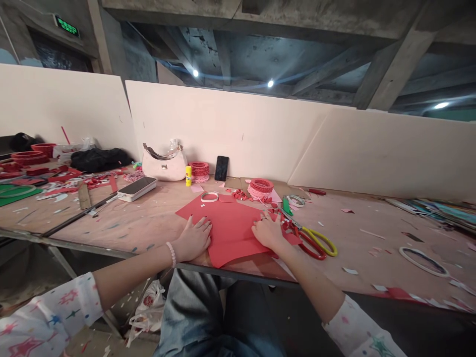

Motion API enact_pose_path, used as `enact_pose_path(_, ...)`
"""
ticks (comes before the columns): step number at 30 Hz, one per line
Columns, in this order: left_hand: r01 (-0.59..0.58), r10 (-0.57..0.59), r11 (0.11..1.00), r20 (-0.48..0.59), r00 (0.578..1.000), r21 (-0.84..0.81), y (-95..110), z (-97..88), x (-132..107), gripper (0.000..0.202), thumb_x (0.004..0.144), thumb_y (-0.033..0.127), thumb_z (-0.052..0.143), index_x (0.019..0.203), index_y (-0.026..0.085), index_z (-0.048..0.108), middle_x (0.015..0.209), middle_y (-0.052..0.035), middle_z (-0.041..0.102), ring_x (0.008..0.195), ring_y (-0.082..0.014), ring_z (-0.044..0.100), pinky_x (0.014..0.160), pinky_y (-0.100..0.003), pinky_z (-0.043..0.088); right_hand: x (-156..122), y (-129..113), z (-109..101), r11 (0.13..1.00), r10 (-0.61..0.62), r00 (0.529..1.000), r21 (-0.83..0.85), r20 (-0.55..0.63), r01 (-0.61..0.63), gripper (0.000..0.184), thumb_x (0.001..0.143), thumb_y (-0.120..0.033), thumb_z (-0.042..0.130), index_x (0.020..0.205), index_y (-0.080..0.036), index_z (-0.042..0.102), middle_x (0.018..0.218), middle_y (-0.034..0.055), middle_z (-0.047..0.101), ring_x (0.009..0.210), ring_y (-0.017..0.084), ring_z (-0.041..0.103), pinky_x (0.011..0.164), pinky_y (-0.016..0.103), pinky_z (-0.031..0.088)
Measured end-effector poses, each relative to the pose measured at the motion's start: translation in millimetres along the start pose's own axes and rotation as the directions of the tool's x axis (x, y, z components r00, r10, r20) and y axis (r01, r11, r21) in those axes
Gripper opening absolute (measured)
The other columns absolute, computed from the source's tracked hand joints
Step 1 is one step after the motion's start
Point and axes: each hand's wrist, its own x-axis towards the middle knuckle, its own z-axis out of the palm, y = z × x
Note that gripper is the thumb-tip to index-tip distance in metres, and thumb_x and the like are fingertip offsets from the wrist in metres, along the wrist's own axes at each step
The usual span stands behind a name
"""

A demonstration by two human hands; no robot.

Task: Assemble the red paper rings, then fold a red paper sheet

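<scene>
A sheet of red paper point(226, 228) lies on the table's near edge in front of me. My left hand point(193, 239) rests flat on its left side, fingers stretched out. On the sheet's right side lies my right hand point(268, 231), fingers bent down onto the paper, holding nothing that I can see. Scissors point(312, 239) with one red and one yellow handle lie just right of my right hand, beside small red paper scraps point(288, 227).
At the back wall stand a pink handbag point(163, 164), a yellow glue stick point(188, 176), a black phone point(221, 168) and stacks of red paper rings point(261, 186). Tape rolls point(209, 197) and a white ring point(423, 260) lie about. A white box point(137, 188) sits left.
</scene>
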Motion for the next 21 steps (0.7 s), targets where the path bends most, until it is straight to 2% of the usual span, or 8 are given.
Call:
enact_pose_path(3,-0.013,0.013,1.000,-0.012,1.000,0.013,-0.8,1.6,-0.2,0.040,0.089,0.024,0.034,0.124,0.015,0.052,0.130,-0.0135,0.048,0.125,-0.0304,0.036,0.098,-0.060,0.023,-1.1,31.8,9.1,0.996,0.079,0.997,-0.028,-0.017,-0.080,0.041,0.086,-0.027,0.029,0.109,-0.022,0.063,0.131,0.0122,0.049,0.130,0.029,0.026,0.095,0.066,0.009)
enact_pose_path(6,-0.017,0.018,1.000,-0.027,0.999,0.016,-1.4,3.9,0.6,0.039,0.089,0.023,0.034,0.123,0.015,0.052,0.130,-0.0131,0.049,0.125,-0.0304,0.037,0.099,-0.061,0.023,-0.2,54.5,15.2,0.990,0.135,0.991,-0.043,-0.005,-0.135,0.041,0.087,-0.027,0.029,0.111,-0.025,0.062,0.133,0.0081,0.047,0.129,0.029,0.027,0.097,0.065,0.009)
enact_pose_path(8,-0.019,0.020,1.000,-0.024,1.000,0.015,-1.0,3.7,0.9,0.039,0.089,0.023,0.034,0.123,0.015,0.052,0.130,-0.0133,0.049,0.125,-0.0309,0.037,0.098,-0.061,0.023,1.2,65.0,17.7,0.985,0.169,0.986,-0.043,-0.004,-0.169,0.041,0.087,-0.027,0.030,0.115,-0.025,0.059,0.135,0.0076,0.044,0.128,0.029,0.029,0.098,0.063,0.010)
enact_pose_path(12,-0.034,0.034,0.999,0.014,0.999,0.012,-1.1,-0.4,-1.0,0.040,0.089,0.023,0.033,0.124,0.015,0.051,0.131,-0.0132,0.048,0.126,-0.0314,0.034,0.098,-0.062,0.023,1.0,80.0,20.6,0.978,0.201,0.979,-0.046,-0.025,-0.202,0.046,0.085,-0.024,0.034,0.128,-0.022,0.047,0.133,0.0125,0.046,0.126,0.029,0.032,0.098,0.060,0.015)
enact_pose_path(15,-0.066,0.066,0.998,0.045,0.997,-0.003,-8.2,-4.3,2.1,0.040,0.089,0.023,0.035,0.125,0.016,0.049,0.134,-0.0123,0.044,0.129,-0.0306,0.030,0.099,-0.061,0.022,-0.6,84.4,19.1,0.984,0.165,0.984,-0.056,-0.063,-0.168,0.045,0.084,-0.022,0.035,0.126,-0.022,0.050,0.134,0.0124,0.045,0.127,0.029,0.031,0.099,0.059,0.012)
enact_pose_path(18,-0.066,0.069,0.996,0.044,0.997,-0.061,-25.4,-9.0,25.4,0.043,0.083,0.024,0.044,0.125,0.014,0.048,0.137,-0.0140,0.040,0.129,-0.0305,0.030,0.102,-0.057,0.021,1.7,79.2,10.2,0.993,0.106,0.988,-0.031,-0.115,-0.110,0.042,0.086,-0.025,0.035,0.123,-0.016,0.053,0.137,0.0143,0.041,0.129,0.029,0.027,0.102,0.056,0.012)
enact_pose_path(20,-0.013,0.012,0.982,-0.009,1.000,-0.191,-41.3,-12.2,57.4,0.043,0.079,0.020,0.049,0.122,0.013,0.051,0.135,-0.0146,0.042,0.128,-0.0293,0.032,0.104,-0.050,0.020,4.6,71.7,-1.7,0.998,0.026,0.995,0.057,-0.098,-0.020,0.045,0.087,-0.032,0.034,0.128,-0.016,0.048,0.140,0.0133,0.037,0.131,0.028,0.024,0.102,0.055,0.014)
enact_pose_path(21,0.054,-0.065,0.949,-0.024,0.998,-0.311,-49.6,-13.3,77.9,0.042,0.078,0.019,0.050,0.120,0.014,0.052,0.134,-0.0136,0.044,0.126,-0.0284,0.035,0.104,-0.046,0.022,5.5,67.7,-9.3,0.991,-0.031,0.998,0.126,-0.062,0.038,0.045,0.088,-0.034,0.032,0.128,-0.019,0.047,0.140,0.0114,0.037,0.132,0.028,0.024,0.102,0.055,0.015)
